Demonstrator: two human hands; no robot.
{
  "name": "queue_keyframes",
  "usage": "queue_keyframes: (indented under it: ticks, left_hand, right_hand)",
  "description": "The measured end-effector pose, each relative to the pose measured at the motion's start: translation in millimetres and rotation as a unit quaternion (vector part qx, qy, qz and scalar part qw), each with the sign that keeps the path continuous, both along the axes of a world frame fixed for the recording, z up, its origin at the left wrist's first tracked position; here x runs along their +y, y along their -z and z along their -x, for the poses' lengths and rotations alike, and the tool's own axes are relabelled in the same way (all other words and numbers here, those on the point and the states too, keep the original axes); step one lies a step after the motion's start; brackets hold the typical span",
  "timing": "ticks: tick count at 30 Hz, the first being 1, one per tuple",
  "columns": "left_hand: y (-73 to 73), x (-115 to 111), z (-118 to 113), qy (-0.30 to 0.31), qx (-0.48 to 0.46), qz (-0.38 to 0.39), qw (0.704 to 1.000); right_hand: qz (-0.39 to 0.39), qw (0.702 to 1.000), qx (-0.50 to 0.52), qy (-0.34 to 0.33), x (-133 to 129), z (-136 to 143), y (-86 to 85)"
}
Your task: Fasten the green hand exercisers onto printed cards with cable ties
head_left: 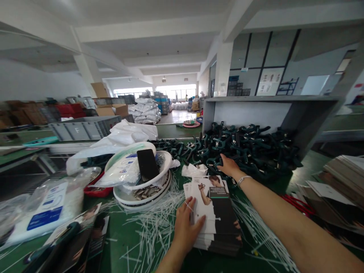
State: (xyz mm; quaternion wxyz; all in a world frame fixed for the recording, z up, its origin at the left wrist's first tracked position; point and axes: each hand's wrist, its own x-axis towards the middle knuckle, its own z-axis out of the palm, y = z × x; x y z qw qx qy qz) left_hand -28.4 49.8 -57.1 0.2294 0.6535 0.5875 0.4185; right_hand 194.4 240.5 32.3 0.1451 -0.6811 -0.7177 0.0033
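The dark green handles (244, 149) lie tangled in a dense heap, so a pull on one could drag its neighbours along, because their curved parts seem to hook together; some could then tumble onto the printed cards (220, 212), whose pile is uneven at its left edge and could skew under a sideways push from the left hand (184, 225); loose white ties (156, 223) lie scattered on both sides of the cards and could catch under a palm or a card. The phone (147, 165) leans in the upper white bowl (163, 175), which sits tilted over another bowl; a knock there could send it sliding and spill the small metal parts (146, 192) below.

The right arm stretches forward across the green table, wrist low, the right hand (229, 167) at the near edge of the heap, fingertips at a handle; whether they close on it, I cannot tell. The left forearm comes up from the bottom edge; its fingers bend loosely over the cards' left side, thumb spread apart, with a thin tie across the fingers; whether it is pinched is unclear.
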Motion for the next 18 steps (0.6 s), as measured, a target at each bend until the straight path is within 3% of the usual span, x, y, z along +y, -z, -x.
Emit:
queue_keyframes:
  ticks: [5, 10, 13, 18]
  left_hand:
    - [6.8, 0.7, 1.4, 0.012, -0.035, -0.003, 0.999]
    - [3.7, 0.8, 1.7, 0.015, -0.053, -0.004, 0.998]
    - [0.0, 0.6, 1.5, 0.015, -0.063, 0.001, 0.998]
    - [-6.0, -1.1, 0.5, 0.018, -0.060, 0.006, 0.998]
  right_hand:
    - [0.022, 0.998, 0.062, -0.004, 8.0, -4.6, -7.2]
    - [0.032, 0.991, 0.127, -0.012, -23.4, -35.9, -40.6]
    - [-0.030, 0.982, 0.188, 0.016, -50.1, -42.2, -58.2]
    - [-0.176, 0.907, 0.376, 0.066, -71.4, -20.0, -56.5]
